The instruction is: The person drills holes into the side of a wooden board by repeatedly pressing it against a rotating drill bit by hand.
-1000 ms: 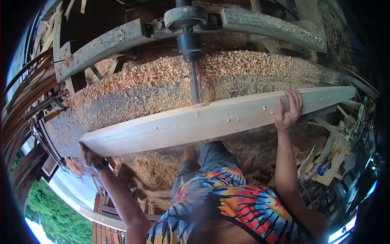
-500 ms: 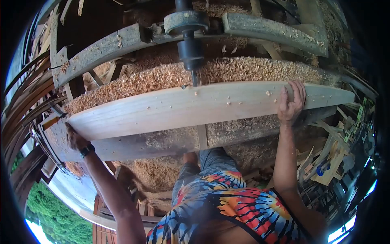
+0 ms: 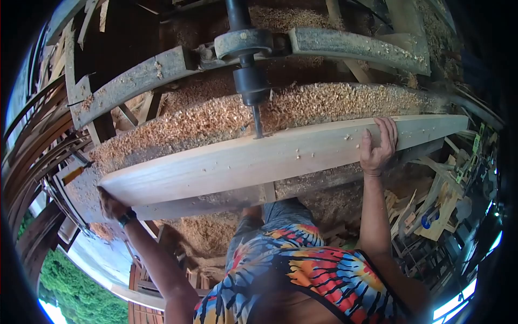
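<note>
A long pale wooden board (image 3: 216, 166) lies across the bench in front of me, tapering toward its right end. My left hand (image 3: 113, 205) grips the board's left end, its fingers partly hidden. Farther right, my right hand (image 3: 380, 146) is closed over the board, with the fingers reaching to the far edge and the thumb on the near face. A drill bit (image 3: 257, 121) in a dark chuck (image 3: 251, 86) meets the board's far edge near the middle. Small chips dot the board's face.
Wood shavings (image 3: 334, 102) are heaped behind the board. A grey beam (image 3: 356, 46) runs beyond the spindle (image 3: 237, 16). An orange-handled tool (image 3: 74, 174) lies at the left end of the bench (image 3: 183, 209). Scrap wood (image 3: 442, 205) is piled at right.
The board has come nearer to me, most at its left end, which also shifted right with my left hand. More of the bit shows. My right hand has moved slightly left and nearer.
</note>
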The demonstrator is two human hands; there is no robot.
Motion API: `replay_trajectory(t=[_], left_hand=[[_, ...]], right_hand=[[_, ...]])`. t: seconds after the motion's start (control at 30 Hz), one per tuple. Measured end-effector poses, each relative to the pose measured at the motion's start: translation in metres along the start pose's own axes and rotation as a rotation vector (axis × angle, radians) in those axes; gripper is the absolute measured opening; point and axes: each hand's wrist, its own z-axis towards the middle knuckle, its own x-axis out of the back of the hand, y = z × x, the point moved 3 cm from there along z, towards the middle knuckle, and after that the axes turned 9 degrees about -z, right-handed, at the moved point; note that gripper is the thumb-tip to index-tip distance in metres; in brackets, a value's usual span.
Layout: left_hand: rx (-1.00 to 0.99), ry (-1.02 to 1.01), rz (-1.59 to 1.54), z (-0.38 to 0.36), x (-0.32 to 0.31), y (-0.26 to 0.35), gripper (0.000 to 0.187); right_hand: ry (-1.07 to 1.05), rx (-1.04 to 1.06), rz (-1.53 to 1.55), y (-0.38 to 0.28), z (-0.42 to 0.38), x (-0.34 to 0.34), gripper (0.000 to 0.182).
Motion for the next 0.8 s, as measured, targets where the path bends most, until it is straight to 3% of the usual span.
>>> replay_trajectory(t=[0.03, 0.1, 0.23, 0.3, 0.33, 0.43, 0.5, 0.53, 0.6, 0.77, 0.8], left_hand=[[-0.186, -0.101, 0.350, 0.009, -0.011, 0.017, 0.054], [-0.335, -0.199, 0.691, 0.020, -0.027, 0.043, 0.056], [-0.348, -0.211, 0.521, 0.023, -0.043, 0.051, 0.048], [-0.199, -0.105, 0.455, 0.005, -0.045, 0.074, 0.048], [0.229, 0.076, -0.171, -0.001, -0.053, 0.078, 0.045], [-0.260, -0.237, 0.543, -0.022, -0.014, 0.055, 0.045], [-0.220, -0.255, 0.471, -0.051, 0.019, 0.028, 0.044], [-0.018, -0.157, 0.161, -0.067, 0.031, 0.020, 0.043], [0.222, -0.031, -0.169, -0.085, 0.043, 0.014, 0.042], [0.396, 0.119, -0.270, -0.078, 0.004, 0.063, 0.049], [0.237, 0.028, -0.083, -0.060, 0.011, 0.045, 0.052]], right_hand=[[0.002, 0.003, -0.001, 0.000, 0.005, -0.003, 0.040], [0.009, -0.016, -0.013, -0.001, 0.013, -0.008, 0.039], [0.018, -0.022, -0.017, -0.001, 0.015, -0.009, 0.037], [0.019, -0.023, -0.025, -0.002, 0.012, -0.008, 0.038], [0.027, -0.023, -0.029, -0.002, 0.012, -0.008, 0.038], [0.002, -0.005, -0.012, -0.002, -0.004, 0.001, 0.039], [-0.019, 0.011, -0.010, -0.001, -0.021, 0.010, 0.041], [-0.028, 0.019, -0.007, 0.000, -0.026, 0.012, 0.042], [-0.034, 0.034, 0.005, 0.000, -0.033, 0.015, 0.043], [-0.032, 0.027, -0.008, -0.004, -0.026, 0.011, 0.042], [-0.023, 0.026, -0.002, -0.005, -0.021, 0.009, 0.042]])
